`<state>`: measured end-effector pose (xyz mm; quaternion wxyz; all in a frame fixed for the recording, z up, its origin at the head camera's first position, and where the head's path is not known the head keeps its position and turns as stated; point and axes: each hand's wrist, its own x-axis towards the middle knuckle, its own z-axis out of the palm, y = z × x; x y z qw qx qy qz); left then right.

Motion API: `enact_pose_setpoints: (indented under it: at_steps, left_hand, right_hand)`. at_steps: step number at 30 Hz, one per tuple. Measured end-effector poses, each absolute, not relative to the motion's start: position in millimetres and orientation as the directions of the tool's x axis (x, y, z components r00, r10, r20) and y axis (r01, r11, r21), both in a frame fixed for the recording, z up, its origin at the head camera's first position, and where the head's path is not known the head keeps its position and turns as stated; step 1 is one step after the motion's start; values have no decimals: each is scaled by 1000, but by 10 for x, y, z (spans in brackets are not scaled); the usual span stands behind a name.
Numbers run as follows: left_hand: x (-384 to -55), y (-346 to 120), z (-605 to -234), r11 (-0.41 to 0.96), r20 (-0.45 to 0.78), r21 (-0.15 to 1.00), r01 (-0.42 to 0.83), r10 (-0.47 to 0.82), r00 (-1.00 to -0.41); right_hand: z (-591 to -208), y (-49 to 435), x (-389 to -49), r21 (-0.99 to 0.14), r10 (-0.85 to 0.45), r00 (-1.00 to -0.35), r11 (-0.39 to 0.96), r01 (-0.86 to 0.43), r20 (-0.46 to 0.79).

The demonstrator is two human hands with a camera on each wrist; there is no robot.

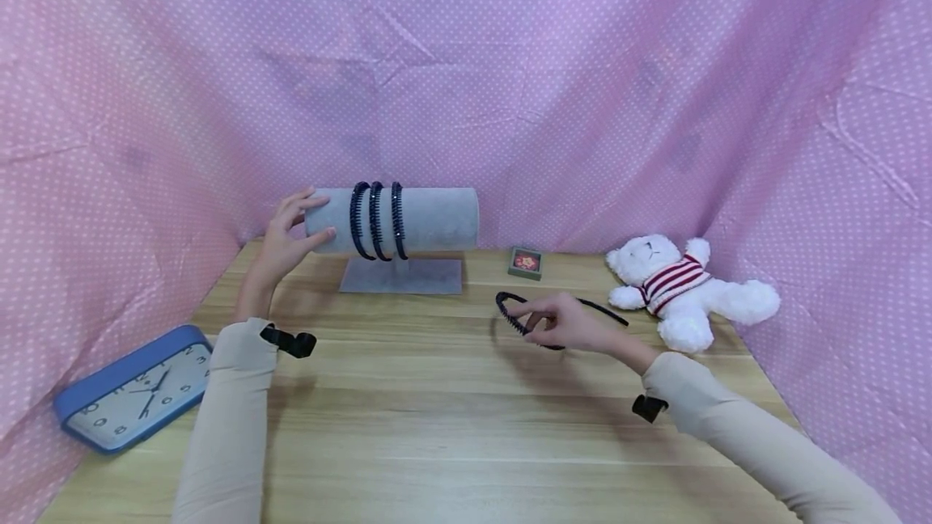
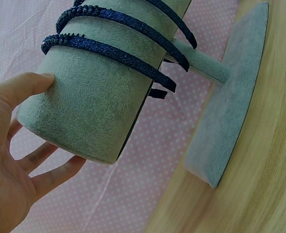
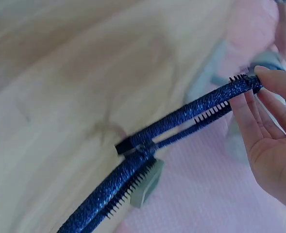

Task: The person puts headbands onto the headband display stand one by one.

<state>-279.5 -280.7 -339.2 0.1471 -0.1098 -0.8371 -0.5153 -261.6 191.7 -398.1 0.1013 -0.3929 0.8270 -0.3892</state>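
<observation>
Your right hand (image 1: 571, 324) pinches the headband (image 3: 181, 116), likely light and springy, so hold mid-arch; your left hand (image 1: 282, 247) grips the padded roll (image 1: 440, 218).

headband (image 3: 184, 114): glittery | stand (image 2: 99, 109): matt, plush cloth | tabletop (image 1: 437, 427): smooth wood

The pale wood-grained surface (image 1: 451, 435) carries a blue-rimmed clock (image 1: 138, 390) at left, a grey display stand (image 1: 441, 219) near the back, a small framed square (image 1: 526, 263) and a white teddy bear (image 1: 680, 289) at right.
</observation>
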Motion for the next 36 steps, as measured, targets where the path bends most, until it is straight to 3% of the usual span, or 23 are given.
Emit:
enact_pose_setpoints:
  at_steps: [4, 10, 17, 26, 36]
  left_hand:
    - [-2789, -2809, -3399, 445, 357, 832, 332, 30, -934]
    - [-2803, -2822, -3416, 455, 364, 824, 337, 32, -931]
    - [-2802, -2817, -3404, 443, 355, 834, 328, 25, -935]
    - [-2824, -2844, -3415, 451, 327, 840, 301, 20, -945]
    - [-3044, -2988, -3657, 472, 372, 815, 337, 20, -928]
  right_hand:
    - [-3889, 2056, -2709, -810, -638, -765, 398, -431, 94]
    - [-3816, 2227, -2805, -902, -563, -823, 311, -298, 78]
    - [-3732, 2341, -2885, -915, -507, -859, 309, -258, 71]
    - [-3618, 2500, -3037, -876, -450, -893, 436, -208, -12]
    - [-3594, 2554, -3243, -917, -435, -899, 377, -131, -50]
